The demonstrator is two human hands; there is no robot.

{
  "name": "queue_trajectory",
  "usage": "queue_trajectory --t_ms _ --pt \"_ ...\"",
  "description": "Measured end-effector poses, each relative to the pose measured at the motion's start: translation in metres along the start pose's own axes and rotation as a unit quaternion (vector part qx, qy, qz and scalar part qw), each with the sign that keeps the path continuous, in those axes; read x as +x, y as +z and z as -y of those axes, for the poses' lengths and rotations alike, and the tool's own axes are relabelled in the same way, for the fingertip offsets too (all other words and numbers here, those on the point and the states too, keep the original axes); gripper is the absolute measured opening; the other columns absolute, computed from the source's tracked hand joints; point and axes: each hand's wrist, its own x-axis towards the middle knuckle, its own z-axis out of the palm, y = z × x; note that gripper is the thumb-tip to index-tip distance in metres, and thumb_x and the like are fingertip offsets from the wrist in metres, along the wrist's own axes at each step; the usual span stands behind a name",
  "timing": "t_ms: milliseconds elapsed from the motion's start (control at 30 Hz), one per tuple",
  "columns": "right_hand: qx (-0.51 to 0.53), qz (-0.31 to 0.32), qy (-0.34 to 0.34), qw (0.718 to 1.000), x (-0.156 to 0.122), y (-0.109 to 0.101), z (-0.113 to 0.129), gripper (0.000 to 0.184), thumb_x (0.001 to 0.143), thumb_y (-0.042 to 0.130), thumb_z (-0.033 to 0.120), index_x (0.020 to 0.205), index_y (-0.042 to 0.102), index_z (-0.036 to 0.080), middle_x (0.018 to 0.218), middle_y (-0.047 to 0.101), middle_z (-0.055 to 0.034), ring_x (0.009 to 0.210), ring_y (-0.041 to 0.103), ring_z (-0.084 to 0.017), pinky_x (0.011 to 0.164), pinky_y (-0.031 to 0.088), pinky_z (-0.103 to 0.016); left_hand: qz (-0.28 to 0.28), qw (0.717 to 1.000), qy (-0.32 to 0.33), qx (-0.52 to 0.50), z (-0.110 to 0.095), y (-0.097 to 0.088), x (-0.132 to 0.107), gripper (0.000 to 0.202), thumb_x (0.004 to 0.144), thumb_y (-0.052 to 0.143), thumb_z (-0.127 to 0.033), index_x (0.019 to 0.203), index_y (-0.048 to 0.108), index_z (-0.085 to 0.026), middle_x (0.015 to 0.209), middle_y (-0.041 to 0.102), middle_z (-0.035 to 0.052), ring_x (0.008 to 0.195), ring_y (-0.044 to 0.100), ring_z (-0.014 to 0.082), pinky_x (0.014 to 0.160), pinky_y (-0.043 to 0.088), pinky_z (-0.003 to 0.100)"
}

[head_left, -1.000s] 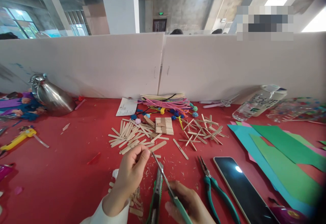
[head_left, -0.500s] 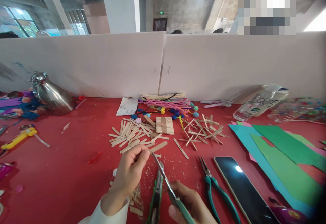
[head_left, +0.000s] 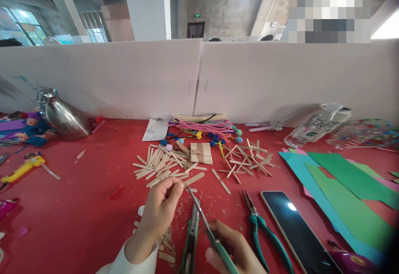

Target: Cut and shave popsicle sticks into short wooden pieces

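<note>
My left hand (head_left: 163, 205) is closed, pinching a wooden craft stick (head_left: 195, 178) between thumb and fingertips, with the stick's rounded end pointing right. In my right hand (head_left: 232, 245) is a slim green-handled knife (head_left: 202, 213), its blade slanting up to the left. The blade's tip meets the stick beside my left fingertips. A utility knife (head_left: 192, 232) with green edges lies on the red table between my hands. Wood shavings (head_left: 168, 240) and cut stick pieces are partly hidden behind my left wrist.
Loose craft sticks (head_left: 158, 164), a bundled stack (head_left: 201, 153) and joined sticks (head_left: 249, 159) lie ahead. Pliers (head_left: 255, 215), a phone (head_left: 296, 228) and coloured paper (head_left: 339, 182) are on the right. A metal jug (head_left: 67, 118) and yellow glue gun (head_left: 23, 170) are left; a white partition (head_left: 124, 78) stands behind.
The knife and my right hand have shifted very slightly. My left hand keeps its pinch on the craft stick, and the things on the table stay put.
</note>
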Motion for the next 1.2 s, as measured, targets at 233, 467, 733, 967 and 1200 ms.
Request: queue_trajectory --t_ms 233,467,733,967,1200 --pt "0.019 -0.006 -0.004 1.000 0.003 0.002 0.006 0.045 0.070 0.060 0.055 0.090 0.066 0.014 0.067 0.057 -0.0012 0.063 0.052 -0.015 0.063 0.044 -0.024 0.006 1.000 -0.007 0.004 -0.001 0.002 0.000 0.034 0.083 0.044 -0.047 0.068 0.049 -0.017 0.052 0.025 -0.0070 0.047 0.024 0.0079 0.043 0.019 0.019" --pt "0.029 0.010 -0.014 0.999 0.005 0.002 0.009 0.036 0.069 0.065 0.048 0.082 0.064 0.014 0.060 0.050 0.0027 0.058 0.046 -0.012 0.061 0.043 -0.022 0.002 1.000 -0.003 0.019 -0.001 0.002 -0.001 0.034 0.084 0.044 -0.046 0.067 0.049 -0.017 0.053 0.027 -0.0063 0.048 0.025 0.0084 0.044 0.020 0.020" --pt "0.006 -0.005 -0.008 1.000 0.006 0.005 -0.004 0.035 0.071 0.060 0.046 0.084 0.063 0.014 0.055 0.041 0.0047 0.052 0.037 -0.009 0.055 0.040 -0.021 0.010 1.000 -0.010 -0.002 -0.001 0.002 0.000 0.035 0.082 0.045 -0.048 0.067 0.048 -0.017 0.052 0.026 -0.0072 0.047 0.024 0.0077 0.043 0.019 0.019" --pt "-0.031 -0.032 0.005 0.999 0.008 0.006 -0.017 0.027 0.070 0.060 0.039 0.080 0.062 0.014 0.054 0.037 0.0054 0.049 0.029 -0.008 0.045 0.030 -0.020 0.014 0.985 -0.049 -0.164 0.004 0.015 0.006 0.037 0.073 0.058 -0.052 0.075 0.046 -0.018 0.055 0.035 -0.0077 0.048 0.029 0.0064 0.046 0.026 0.018" --pt "-0.070 -0.105 -0.021 0.992 0.014 0.000 -0.031 0.025 0.072 0.058 0.032 0.088 0.065 0.014 0.056 0.054 0.0026 0.050 0.049 -0.012 0.049 0.041 -0.020 0.129 0.975 -0.050 -0.176 0.016 0.046 -0.005 0.045 0.065 0.069 -0.047 0.092 0.055 -0.014 0.086 0.057 0.0050 0.078 0.054 0.0152 0.073 0.042 0.026"
